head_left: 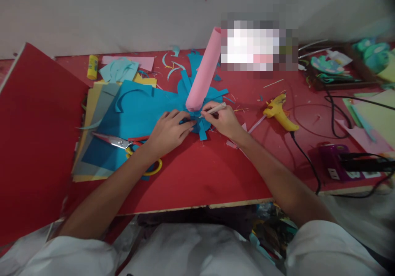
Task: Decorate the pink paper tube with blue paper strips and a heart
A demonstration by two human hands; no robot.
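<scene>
A pink paper tube [203, 72] stands tilted on a blue paper cutout [212, 95] with several strips sticking out from it. At the tube's base, my left hand [171, 130] rests on the blue paper, fingers bent and slightly apart. On the other side, my right hand [224, 119] pinches a slim whitish pen [217, 108], its tip down at the blue paper near the tube's foot. Blue paper sheets [145, 103] lie to the left. Scissors [121, 142] with red and yellow handles lie partly under my left forearm.
A yellow glue gun [280, 113] with a black cord lies right of my hands. Farther right are a purple box [333, 163] and a brown tray [367, 78] of scraps. A glue stick [92, 67] stands at back left, near a raised red board [33, 144].
</scene>
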